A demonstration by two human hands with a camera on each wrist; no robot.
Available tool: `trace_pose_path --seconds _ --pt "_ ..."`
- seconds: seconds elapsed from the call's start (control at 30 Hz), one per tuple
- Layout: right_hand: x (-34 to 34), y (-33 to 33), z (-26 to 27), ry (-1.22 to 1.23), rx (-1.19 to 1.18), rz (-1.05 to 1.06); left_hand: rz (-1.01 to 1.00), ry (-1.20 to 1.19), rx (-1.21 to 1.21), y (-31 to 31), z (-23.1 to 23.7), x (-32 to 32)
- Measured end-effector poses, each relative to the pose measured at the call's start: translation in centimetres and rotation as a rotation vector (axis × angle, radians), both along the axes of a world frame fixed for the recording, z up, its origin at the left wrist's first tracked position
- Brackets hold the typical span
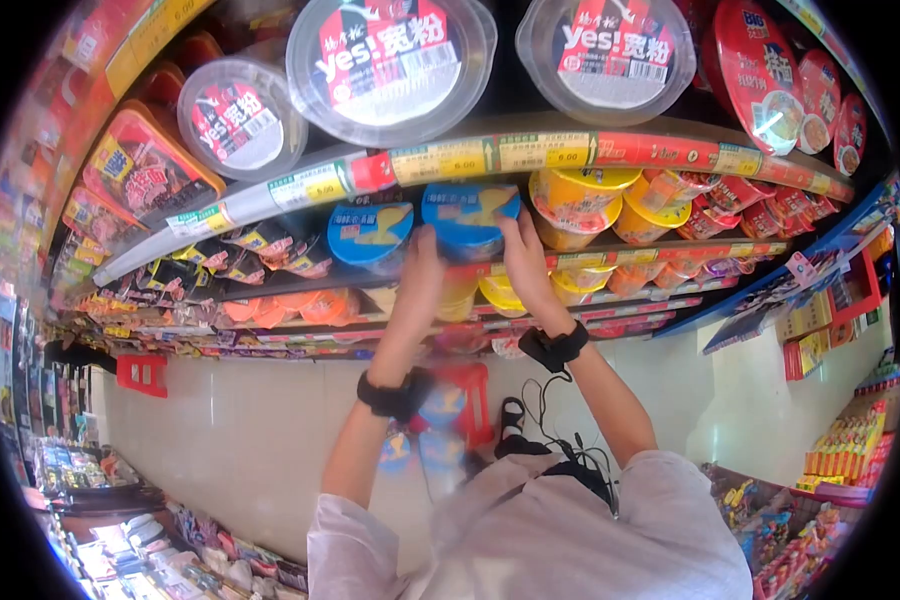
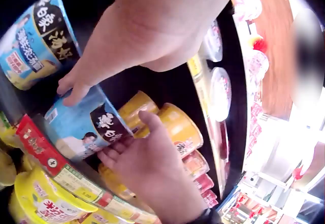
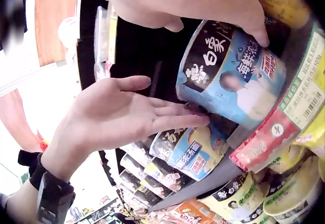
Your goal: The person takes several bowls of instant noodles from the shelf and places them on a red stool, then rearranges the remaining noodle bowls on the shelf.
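A blue noodle cup (image 1: 462, 218) sits on the shelf with a hand at each side. My left hand (image 1: 420, 278) has its fingers stretched along the cup's left side; in the right wrist view this hand (image 3: 114, 115) shows straight fingers and a raised thumb. On the other side, the fingers of my right hand (image 1: 530, 275) touch the cup; the left wrist view shows this hand (image 2: 152, 168) with its thumb apart. The printed front of the cup (image 2: 86, 125) faces the shelf edge. A second blue cup (image 1: 368, 238) stands to its left.
Yellow cups (image 1: 575, 208) stand right of the hands. Above them juts a shelf edge with price tags (image 1: 450, 158), bearing clear-lidded bowls (image 1: 395, 65). Lower shelves hold more cups. A red basket (image 1: 475, 400) with blue-lidded cups is on the floor by the feet.
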State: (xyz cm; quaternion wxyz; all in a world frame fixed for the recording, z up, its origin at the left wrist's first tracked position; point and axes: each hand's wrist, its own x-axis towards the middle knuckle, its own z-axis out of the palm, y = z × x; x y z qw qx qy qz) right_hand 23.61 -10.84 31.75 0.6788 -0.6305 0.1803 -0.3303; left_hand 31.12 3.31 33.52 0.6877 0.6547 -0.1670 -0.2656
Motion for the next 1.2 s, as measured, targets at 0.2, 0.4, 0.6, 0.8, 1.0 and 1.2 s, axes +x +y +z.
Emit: trace_pose_path --seconds 0.2,0.4,0.6,0.8,1.0,1.2 --pt "-5.0 3.4 -3.3 0.124 -0.133 -0.06 0.034 0.017 0.049 10.0 0.6 -9.9" --pt "-8.5 8.4 -6.2 0.08 -0.246 -0.046 0.238 0.204 0.282 22.3 -8.5 -13.5" --pt "-14.4 15.4 -16.1 0.634 -0.391 0.264 0.347 0.125 0.544 34.2 -16.0 -16.5" --pt "-17.0 23.8 -23.4 0.818 -0.108 0.447 0.351 0.107 0.626 42.4 -27.6 -15.3" --pt "-17.2 33.8 -32.6 0.602 -0.081 0.571 0.249 0.122 0.685 43.2 -33.3 -13.2" --pt "-12.3 39.7 -33.9 0.831 0.095 0.484 0.274 0.218 0.673 44.4 -41.1 -12.3"
